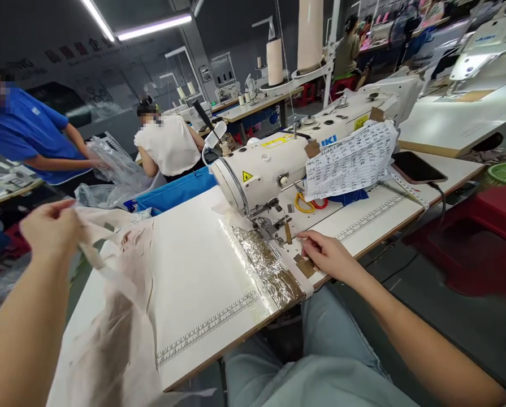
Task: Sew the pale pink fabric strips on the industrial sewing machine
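Observation:
My left hand [51, 229] is raised over the table's left side, its fingers closed on a pale pink fabric strip [119, 282] that trails down to the right. Below it, more thin pale pink fabric [112, 339] lies crumpled along the left edge. My right hand [327, 254] rests on the bed of a white sewing machine [265, 167], just right of the needle area. Its index finger reaches out, the thumb is apart, and I see nothing held. Close to those fingertips is a small wooden-handled tool [288, 232]. Shiny clear tape [256, 260] covers a brown strip left of the needle.
Handwritten paper sheets [350, 161] hang on the machine. Yellow-handled scissors [303, 203] and a phone [418, 167] with a cable lie to the right. A red stool [473, 243] stands beside the table. Behind the table, a person in blue [27, 130] handles clear plastic [117, 164].

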Demonstrator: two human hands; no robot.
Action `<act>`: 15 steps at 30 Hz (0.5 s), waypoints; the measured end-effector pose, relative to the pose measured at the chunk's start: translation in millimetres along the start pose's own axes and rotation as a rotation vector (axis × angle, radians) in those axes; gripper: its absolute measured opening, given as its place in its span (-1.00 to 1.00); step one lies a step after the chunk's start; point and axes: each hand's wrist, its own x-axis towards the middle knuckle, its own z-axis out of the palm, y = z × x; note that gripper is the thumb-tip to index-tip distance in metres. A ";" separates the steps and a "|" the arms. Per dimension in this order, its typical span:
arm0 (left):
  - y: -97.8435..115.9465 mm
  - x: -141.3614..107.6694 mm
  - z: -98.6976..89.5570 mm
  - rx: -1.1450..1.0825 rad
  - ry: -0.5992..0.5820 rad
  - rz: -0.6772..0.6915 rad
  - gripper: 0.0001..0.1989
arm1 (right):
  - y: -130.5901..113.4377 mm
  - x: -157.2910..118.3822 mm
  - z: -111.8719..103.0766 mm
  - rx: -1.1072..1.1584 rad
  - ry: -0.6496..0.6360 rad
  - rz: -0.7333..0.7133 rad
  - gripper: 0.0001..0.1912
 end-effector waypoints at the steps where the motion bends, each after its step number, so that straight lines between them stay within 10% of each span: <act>1: 5.1 -15.1 4.0 -0.046 -0.006 0.024 -0.62 | -0.4 5.1 0.8 -0.049 0.010 -0.002 -0.61; 7: 17.8 -86.8 13.3 -0.140 -0.285 0.102 -0.54 | -7.3 45.4 19.3 -0.352 0.054 -0.036 -0.55; 15: 9.2 -100.9 5.4 -0.193 -0.364 0.183 -0.50 | 0.2 58.9 36.5 -0.555 0.118 -0.125 -0.59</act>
